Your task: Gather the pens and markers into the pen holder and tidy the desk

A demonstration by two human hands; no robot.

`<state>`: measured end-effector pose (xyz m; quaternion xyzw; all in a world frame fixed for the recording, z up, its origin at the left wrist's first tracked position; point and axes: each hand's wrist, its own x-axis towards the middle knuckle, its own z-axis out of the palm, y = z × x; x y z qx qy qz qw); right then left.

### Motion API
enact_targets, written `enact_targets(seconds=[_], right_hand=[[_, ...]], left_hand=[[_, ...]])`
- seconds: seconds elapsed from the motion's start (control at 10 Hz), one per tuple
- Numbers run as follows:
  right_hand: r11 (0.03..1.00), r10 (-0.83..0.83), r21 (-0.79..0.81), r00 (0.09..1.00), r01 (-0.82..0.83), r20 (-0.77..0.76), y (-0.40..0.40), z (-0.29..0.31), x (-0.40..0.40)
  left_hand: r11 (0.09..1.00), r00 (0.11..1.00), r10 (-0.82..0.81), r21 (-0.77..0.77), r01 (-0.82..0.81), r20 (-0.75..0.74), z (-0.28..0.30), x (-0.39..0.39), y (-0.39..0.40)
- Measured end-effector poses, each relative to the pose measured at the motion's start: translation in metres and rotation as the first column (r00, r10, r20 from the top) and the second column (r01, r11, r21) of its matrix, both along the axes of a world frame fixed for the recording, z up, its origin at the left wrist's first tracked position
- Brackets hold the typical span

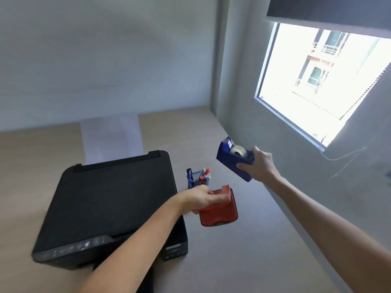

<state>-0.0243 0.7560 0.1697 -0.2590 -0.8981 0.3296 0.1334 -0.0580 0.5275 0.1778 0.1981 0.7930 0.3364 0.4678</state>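
A blue mesh pen holder (pixel 193 181) stands on the desk just right of the printer, with several pens and markers (pixel 204 176) upright in it. My left hand (pixel 201 198) grips the top of a red box-shaped holder (pixel 220 210) in front of the pen holder; whether the box rests on the desk I cannot tell. My right hand (pixel 261 163) holds a blue tape dispenser (pixel 234 158) with a roll of clear tape, lifted above the desk near the right wall.
A black printer (pixel 110 204) fills the desk's left-centre, with a clear paper support (pixel 112 138) rising behind it. The beige desk (pixel 243 254) ends at the grey wall on the right. A bright window (pixel 317 81) is set in that wall.
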Motion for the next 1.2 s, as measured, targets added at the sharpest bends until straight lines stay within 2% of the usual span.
enact_targets(seconds=[0.2, 0.3, 0.5, 0.7, 0.9, 1.0, 1.1, 1.2], right_hand=[[0.99, -0.094, -0.097, 0.988, 0.107, 0.123, 0.027, -0.072, 0.011], [0.985, -0.11, -0.114, 0.977, 0.132, 0.183, 0.028, -0.104, 0.004], [0.974, -0.113, -0.166, 0.968, 0.152, 0.226, 0.01, -0.151, -0.01], [0.971, -0.125, -0.169, 0.963, 0.169, 0.241, -0.011, -0.174, -0.021], [0.954, -0.149, -0.218, 0.959, 0.204, 0.243, -0.028, -0.175, -0.026], [0.95, -0.144, -0.233, 0.955, 0.206, 0.259, -0.028, -0.173, -0.024], [0.956, -0.098, -0.242, 0.957, 0.167, 0.275, -0.026, -0.17, -0.022], [0.972, -0.065, -0.197, 0.95, 0.13, 0.305, -0.026, -0.16, -0.016]], left_hand=[[0.978, 0.999, -0.017, -0.208, 0.023, 0.032, -0.075, -0.008, 0.055], [0.961, 1.0, 0.024, -0.275, -0.024, -0.004, -0.104, -0.024, 0.067], [0.932, 0.981, 0.167, -0.308, -0.19, -0.1, -0.141, -0.049, 0.077], [0.902, 0.972, 0.207, -0.364, -0.233, -0.111, -0.159, -0.075, 0.079], [0.898, 0.982, 0.188, -0.402, -0.18, -0.019, -0.161, -0.088, 0.078], [0.896, 0.991, 0.131, -0.424, -0.129, -0.025, -0.16, -0.089, 0.076], [0.889, 0.991, 0.058, -0.445, -0.107, -0.123, -0.149, -0.084, 0.076], [0.895, 0.959, 0.02, -0.423, -0.143, -0.282, -0.134, -0.074, 0.075]])
